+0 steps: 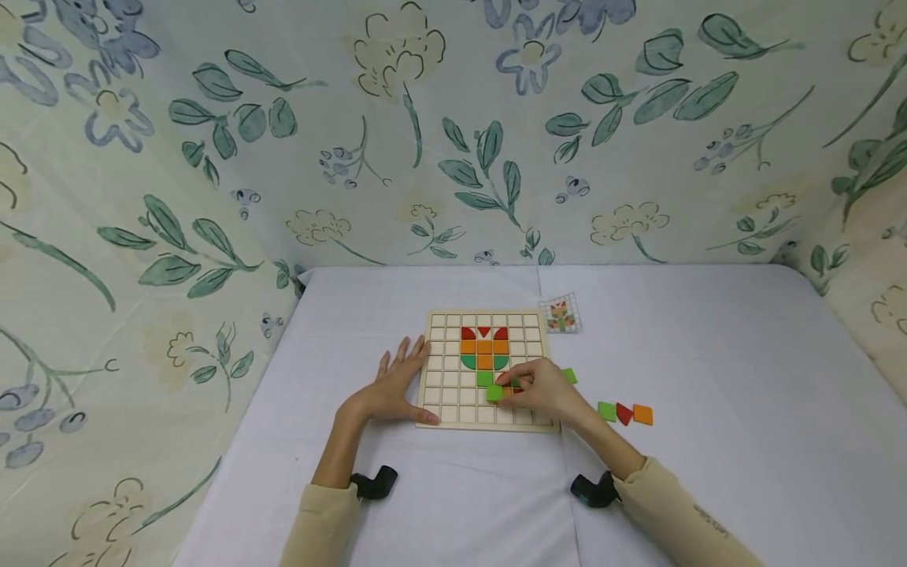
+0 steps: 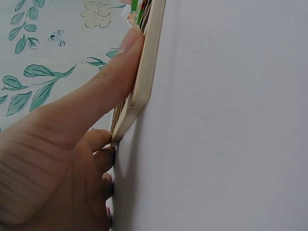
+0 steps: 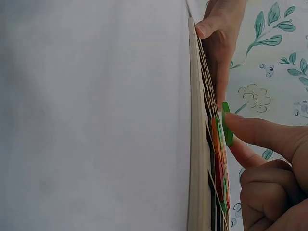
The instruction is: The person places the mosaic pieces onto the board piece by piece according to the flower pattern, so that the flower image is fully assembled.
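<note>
A wooden grid board point(image 1: 446, 394) lies on the white table, its upper middle filled with red, orange and green pieces. My left hand point(image 1: 390, 391) spreads along the board's left side, fingers at the edge. The left thumb point(image 2: 122, 60) rests on the front rim near the corner. Between thumb and forefinger, my right hand point(image 1: 542, 390) pinches a light green square tile point(image 1: 494, 393). In the right wrist view this green tile point(image 3: 227, 124) is tilted up, just above the grid. Below the pattern sits another green square point(image 1: 485, 379). The right hand partly hides pieces on the board's lower right.
Right of the board lie a green piece point(image 1: 607, 411), a red piece point(image 1: 623, 414) and an orange square point(image 1: 642, 415). Another green piece point(image 1: 570, 376) lies by the right edge. A pattern card point(image 1: 562, 315) lies at the board's far right corner. Floral cloth hangs behind the table.
</note>
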`<move>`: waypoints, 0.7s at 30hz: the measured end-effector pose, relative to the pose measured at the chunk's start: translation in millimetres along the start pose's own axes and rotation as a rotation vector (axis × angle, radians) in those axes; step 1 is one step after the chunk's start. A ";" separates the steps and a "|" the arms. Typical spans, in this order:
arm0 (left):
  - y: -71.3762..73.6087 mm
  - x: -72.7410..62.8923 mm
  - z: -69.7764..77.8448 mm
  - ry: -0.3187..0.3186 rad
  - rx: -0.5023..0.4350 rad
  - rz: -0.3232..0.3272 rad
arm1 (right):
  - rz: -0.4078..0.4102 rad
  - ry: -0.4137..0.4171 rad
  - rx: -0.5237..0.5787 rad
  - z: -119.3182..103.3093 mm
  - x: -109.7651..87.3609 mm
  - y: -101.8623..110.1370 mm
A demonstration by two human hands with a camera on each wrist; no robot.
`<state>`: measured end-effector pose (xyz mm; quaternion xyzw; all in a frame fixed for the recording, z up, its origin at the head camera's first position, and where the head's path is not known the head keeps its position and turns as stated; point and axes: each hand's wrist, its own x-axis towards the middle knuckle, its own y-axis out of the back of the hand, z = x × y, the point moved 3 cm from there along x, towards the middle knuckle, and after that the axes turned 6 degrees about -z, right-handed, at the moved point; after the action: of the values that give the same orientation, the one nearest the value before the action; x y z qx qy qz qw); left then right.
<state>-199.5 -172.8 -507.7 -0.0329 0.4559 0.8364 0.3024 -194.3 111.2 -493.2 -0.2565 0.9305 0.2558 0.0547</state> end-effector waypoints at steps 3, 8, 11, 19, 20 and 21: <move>-0.3 0.6 -0.3 0.001 0.004 -0.002 | 0.002 -0.015 0.009 0.2 3.4 -3.2; -0.1 0.6 -0.2 0.003 0.013 -0.003 | 0.004 -0.011 0.012 -1.6 6.7 -5.9; 0.3 0.2 0.4 0.001 0.009 -0.004 | 0.001 -0.008 0.020 -2.2 7.9 -7.2; 1.5 -1.1 1.8 -0.003 -0.002 -0.004 | -0.002 0.012 0.029 -1.6 8.0 -7.6; 1.6 -1.1 1.9 -0.003 -0.003 -0.004 | -0.002 0.012 0.030 -1.4 7.9 -7.4; 1.8 -1.2 2.1 -0.003 -0.006 -0.003 | -0.002 0.011 0.032 -1.1 7.9 -7.3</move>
<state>-199.0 -172.5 -504.7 -0.0333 0.4529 0.8373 0.3045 -197.5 101.7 -497.3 -0.2576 0.9346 0.2394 0.0541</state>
